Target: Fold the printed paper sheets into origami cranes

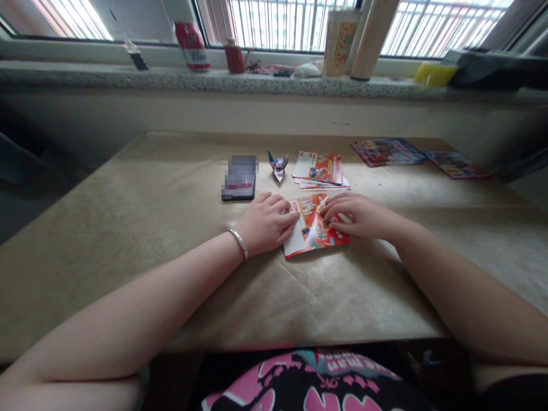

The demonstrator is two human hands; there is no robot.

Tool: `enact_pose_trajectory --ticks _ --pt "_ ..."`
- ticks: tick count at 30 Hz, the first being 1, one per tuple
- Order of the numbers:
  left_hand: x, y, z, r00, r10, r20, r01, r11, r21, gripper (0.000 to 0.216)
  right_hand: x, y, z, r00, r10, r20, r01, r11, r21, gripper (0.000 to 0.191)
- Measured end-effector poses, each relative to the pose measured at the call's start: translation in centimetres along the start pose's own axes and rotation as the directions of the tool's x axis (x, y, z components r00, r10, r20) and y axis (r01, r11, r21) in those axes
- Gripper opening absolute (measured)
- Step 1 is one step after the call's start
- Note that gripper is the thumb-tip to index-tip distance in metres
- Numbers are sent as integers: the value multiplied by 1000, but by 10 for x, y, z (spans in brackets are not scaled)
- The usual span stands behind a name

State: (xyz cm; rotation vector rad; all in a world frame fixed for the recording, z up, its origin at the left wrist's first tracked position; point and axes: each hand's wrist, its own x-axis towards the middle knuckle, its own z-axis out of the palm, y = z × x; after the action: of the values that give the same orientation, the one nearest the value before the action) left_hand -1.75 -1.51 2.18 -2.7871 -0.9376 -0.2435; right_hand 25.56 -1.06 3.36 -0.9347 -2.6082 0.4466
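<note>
A glossy red, orange and white printed sheet (314,237) lies on the table in front of me, with a crease near its middle. My left hand (268,222), with a silver bracelet at the wrist, rests flat over the sheet's left edge, fingers stretched out. On the right side, my right hand (357,216) has its bent fingers and thumb closed on the sheet. Just beyond the sheet is a stack of similar printed sheets (319,167). A folded paper crane (279,166) stands left of that stack. Left of the crane lies a dark phone (240,178), partly blurred out.
Toward the back right are two piles of colourful printed sheets, a larger pile (389,152) and a smaller pile (456,164). On the windowsill (274,84) stand a red can (192,47), a red bottle (234,57), a clear cup (339,44) and a yellow object (435,74).
</note>
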Motion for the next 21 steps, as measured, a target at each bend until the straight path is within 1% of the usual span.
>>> enact_pose_trajectory --ticks 3,4,7,10,12,15,21 --pt "0 -4 7 1000 26 -14 -26 999 -24 39 0 2 5 1000 7 17 -6 996 -86 18" --pt "0 -5 9 999 39 3 -38 998 -46 41 0 1 6 1000 19 19 -17 994 -112 20" --pt "0 -10 13 996 30 78 -20 992 -127 49 1 -5 12 999 40 29 -35 986 -165 30" --pt "1 -13 13 984 89 154 -60 981 -187 54 2 -12 18 999 12 40 -4 983 -184 40" --pt "1 -14 11 978 110 175 -72 975 -209 53 3 -13 21 1000 0 22 5 981 -192 44" --pt "0 -13 10 981 110 162 -69 968 -240 52 3 -11 24 1000 -7 -9 5 977 -214 45" --pt "-2 -9 8 990 125 65 -105 962 -253 60 6 -4 31 998 -2 -64 -17 954 -300 40"
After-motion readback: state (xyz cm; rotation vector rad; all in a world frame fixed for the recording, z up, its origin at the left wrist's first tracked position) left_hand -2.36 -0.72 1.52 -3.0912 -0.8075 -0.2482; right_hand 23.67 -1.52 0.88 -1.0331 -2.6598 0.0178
